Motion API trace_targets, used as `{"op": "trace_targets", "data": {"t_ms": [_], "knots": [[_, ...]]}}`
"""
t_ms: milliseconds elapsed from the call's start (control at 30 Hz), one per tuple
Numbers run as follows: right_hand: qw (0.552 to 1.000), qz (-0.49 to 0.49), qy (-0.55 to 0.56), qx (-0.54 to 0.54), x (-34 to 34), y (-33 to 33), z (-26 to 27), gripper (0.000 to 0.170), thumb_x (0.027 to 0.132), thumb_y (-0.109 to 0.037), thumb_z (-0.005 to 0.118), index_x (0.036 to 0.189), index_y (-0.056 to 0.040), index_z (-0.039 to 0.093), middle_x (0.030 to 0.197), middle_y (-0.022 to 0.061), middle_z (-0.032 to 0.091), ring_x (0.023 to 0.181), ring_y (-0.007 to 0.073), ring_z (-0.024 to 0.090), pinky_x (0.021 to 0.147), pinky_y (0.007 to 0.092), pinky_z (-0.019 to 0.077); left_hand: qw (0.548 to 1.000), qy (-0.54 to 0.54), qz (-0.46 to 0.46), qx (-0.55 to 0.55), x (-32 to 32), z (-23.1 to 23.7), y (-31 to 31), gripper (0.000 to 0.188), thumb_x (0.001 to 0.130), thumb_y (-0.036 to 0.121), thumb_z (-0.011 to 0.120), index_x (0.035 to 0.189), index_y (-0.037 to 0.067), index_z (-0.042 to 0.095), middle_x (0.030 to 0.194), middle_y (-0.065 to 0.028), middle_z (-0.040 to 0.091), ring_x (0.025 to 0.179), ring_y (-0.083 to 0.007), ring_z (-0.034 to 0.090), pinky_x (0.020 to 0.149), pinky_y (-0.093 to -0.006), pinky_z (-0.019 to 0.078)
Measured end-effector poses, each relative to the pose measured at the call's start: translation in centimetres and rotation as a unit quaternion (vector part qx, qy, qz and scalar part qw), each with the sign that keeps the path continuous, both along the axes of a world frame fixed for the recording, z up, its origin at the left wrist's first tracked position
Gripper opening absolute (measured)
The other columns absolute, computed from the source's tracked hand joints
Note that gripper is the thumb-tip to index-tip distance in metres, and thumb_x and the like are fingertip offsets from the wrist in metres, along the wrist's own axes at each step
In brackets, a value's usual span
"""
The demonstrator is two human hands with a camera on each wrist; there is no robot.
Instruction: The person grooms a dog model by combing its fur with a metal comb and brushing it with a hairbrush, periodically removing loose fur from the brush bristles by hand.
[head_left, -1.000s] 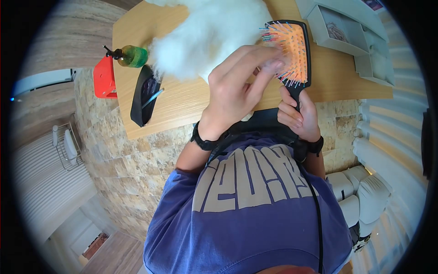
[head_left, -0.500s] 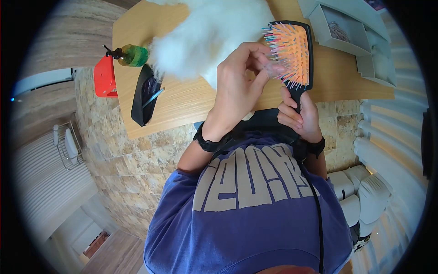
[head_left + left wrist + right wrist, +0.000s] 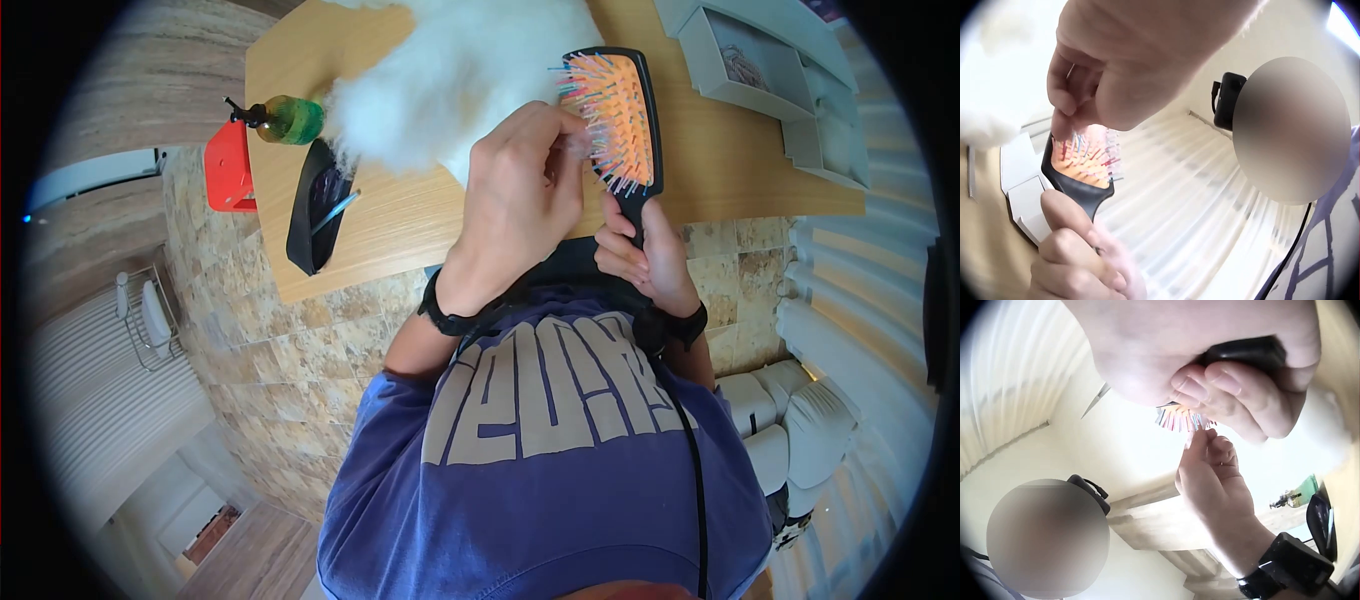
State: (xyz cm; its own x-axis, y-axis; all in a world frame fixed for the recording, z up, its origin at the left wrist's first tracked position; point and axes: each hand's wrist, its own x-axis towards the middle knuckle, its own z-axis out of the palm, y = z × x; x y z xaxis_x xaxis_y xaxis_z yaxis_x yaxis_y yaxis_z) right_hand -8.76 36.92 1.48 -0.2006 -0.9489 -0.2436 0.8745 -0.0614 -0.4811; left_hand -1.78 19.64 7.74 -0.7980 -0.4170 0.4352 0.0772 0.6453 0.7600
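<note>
In the head view a paddle hairbrush (image 3: 628, 120) with an orange cushion, coloured bristles and a black frame stands bristles to the left above the table edge. My right hand (image 3: 655, 262) grips its black handle with curled fingers. From the left, my left hand (image 3: 520, 195) reaches to the bristles, thumb and fingers pinching a thin wisp of fluff (image 3: 580, 145) there. The left wrist view shows those fingertips right at the orange cushion (image 3: 1075, 165). Behind the hands a big heap of white fluffy stuffing (image 3: 450, 95) lies on the table.
A wooden table (image 3: 400, 225) spans the front. On its left are a green pump bottle (image 3: 290, 120) and a black pouch (image 3: 305, 235) with a blue pen (image 3: 337, 211). A red stool (image 3: 228, 175) stands beside it. White open drawers (image 3: 750, 90) sit at the right.
The brush and my right hand have shifted a little left. My left hand's fingers have drawn closer together at the bristles and moved slightly left with the wisp.
</note>
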Motion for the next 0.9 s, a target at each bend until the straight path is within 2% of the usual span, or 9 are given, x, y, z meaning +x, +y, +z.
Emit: {"op": "trace_targets", "data": {"t_ms": [100, 267, 400, 467, 667, 733, 800, 867, 900], "knots": [[0.997, -0.042, 0.034, 0.046, 0.0, -0.3, 0.2, 0.041, 0.107, -0.040, 0.027, 0.079, -0.0119, 0.037, 0.047, -0.0056, 0.028, 0.035, 0.0051, 0.021, 0.034, 0.0207, 0.0188, 0.999, -0.011, 0.036, -0.016, 0.0, 0.3, 0.2, 0.002, 0.088, -0.002, 0.066, 0.090, -0.003, 0.067, 0.073, -0.0074, 0.068, 0.058, -0.0095, 0.062, 0.052, -0.0258, 0.0481], [0.991, -0.043, -0.119, -0.048, -1.2, 0.6, -0.1, 0.042, 0.108, -0.041, 0.028, 0.078, -0.0144, 0.038, 0.046, -0.0060, 0.029, 0.033, 0.0061, 0.021, 0.034, 0.0213, 0.0189, 0.998, 0.033, 0.000, 0.056, 0.7, 0.9, -0.4, 0.007, 0.095, -0.001, 0.060, 0.094, -0.006, 0.065, 0.082, -0.0094, 0.068, 0.056, -0.0113, 0.062, 0.049, -0.0234, 0.0467], [0.989, -0.019, -0.124, -0.077, -2.1, 1.1, -0.4, 0.042, 0.109, -0.041, 0.028, 0.077, -0.0156, 0.038, 0.044, -0.0066, 0.029, 0.032, 0.0063, 0.023, 0.034, 0.0218, 0.0184, 0.993, 0.070, -0.003, 0.092, 0.8, 1.5, -0.6, 0.010, 0.099, 0.002, 0.056, 0.102, -0.006, 0.062, 0.086, -0.0113, 0.067, 0.055, -0.0116, 0.062, 0.047, -0.0222, 0.0457], [0.989, -0.014, -0.123, -0.082, -2.2, 1.1, -0.3, 0.042, 0.109, -0.041, 0.028, 0.077, -0.0156, 0.038, 0.044, -0.0066, 0.029, 0.032, 0.0062, 0.024, 0.034, 0.0217, 0.0183, 0.976, 0.113, -0.014, 0.187, 0.8, 1.9, -0.3, 0.013, 0.101, 0.005, 0.055, 0.107, -0.006, 0.057, 0.085, -0.0139, 0.067, 0.053, -0.0130, 0.062, 0.045, -0.0221, 0.0447], [0.988, -0.007, -0.132, -0.076, -1.9, 0.7, -0.8, 0.042, 0.109, -0.041, 0.028, 0.077, -0.0151, 0.038, 0.044, -0.0068, 0.029, 0.032, 0.0057, 0.024, 0.034, 0.0215, 0.0181, 0.946, 0.283, -0.054, 0.145, 1.1, 1.9, -0.1, 0.010, 0.102, 0.004, 0.052, 0.107, -0.005, 0.053, 0.085, -0.0177, 0.068, 0.050, -0.0163, 0.063, 0.042, -0.0206, 0.0424], [0.989, -0.004, -0.132, -0.072, -1.7, 0.6, -0.7, 0.042, 0.108, -0.040, 0.028, 0.077, -0.0146, 0.038, 0.044, -0.0067, 0.029, 0.032, 0.0056, 0.023, 0.034, 0.0213, 0.0180, 0.945, 0.286, -0.065, 0.143, 1.0, 2.1, -0.2, 0.012, 0.101, 0.002, 0.053, 0.108, -0.008, 0.055, 0.085, -0.0177, 0.068, 0.051, -0.0162, 0.063, 0.042, -0.0211, 0.0425], [0.997, -0.019, -0.072, -0.025, -1.3, 0.4, -0.5, 0.042, 0.108, -0.039, 0.027, 0.077, -0.0129, 0.037, 0.045, -0.0062, 0.029, 0.033, 0.0055, 0.023, 0.034, 0.0208, 0.0184, 0.979, 0.173, -0.065, 0.085, 0.6, 2.4, -0.5, 0.013, 0.099, -0.001, 0.055, 0.108, -0.009, 0.060, 0.086, -0.0162, 0.069, 0.054, -0.0164, 0.064, 0.045, -0.0217, 0.0439], [0.999, -0.020, -0.048, -0.016, -0.8, 0.2, -0.4, 0.042, 0.108, -0.039, 0.027, 0.078, -0.0122, 0.037, 0.046, -0.0059, 0.028, 0.034, 0.0055, 0.022, 0.034, 0.0206, 0.0188, 0.980, 0.158, -0.069, 0.097, -0.1, 1.9, -0.5, 0.014, 0.094, -0.002, 0.062, 0.107, -0.006, 0.067, 0.087, -0.0122, 0.069, 0.062, -0.0145, 0.065, 0.049, -0.0227, 0.0452], [0.999, -0.022, -0.022, -0.007, -0.6, 0.1, -0.3, 0.042, 0.108, -0.039, 0.027, 0.078, -0.0115, 0.037, 0.046, -0.0056, 0.028, 0.034, 0.0055, 0.022, 0.034, 0.0204, 0.0192, 0.987, 0.138, -0.073, 0.037, -0.5, 1.5, -0.6, 0.013, 0.092, -0.002, 0.066, 0.104, -0.004, 0.069, 0.091, -0.0117, 0.068, 0.063, -0.0148, 0.064, 0.051, -0.0238, 0.0468]]}}
